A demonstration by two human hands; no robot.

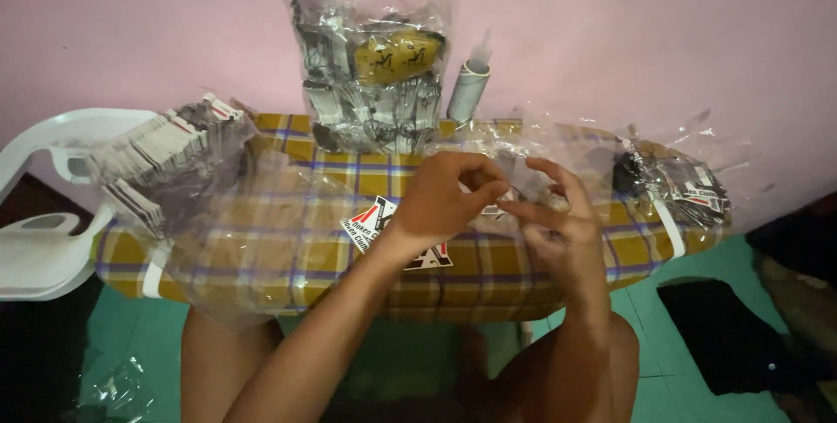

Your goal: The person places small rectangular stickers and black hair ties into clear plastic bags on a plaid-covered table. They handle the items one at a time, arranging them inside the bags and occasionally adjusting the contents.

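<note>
Both hands meet above the plaid board (288, 249): left hand (440, 201) and right hand (558, 227) pinch a small dark item (514, 194), too small to identify. It could slip from so fine a grip. Card (370, 218) beneath; card stack (166, 161) left; plastic bag (375, 57) behind, crowding it.

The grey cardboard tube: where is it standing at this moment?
In the head view the grey tube stands upright at the far edge of the checked board, against the pink wall, just right of the big clear bag.
</note>
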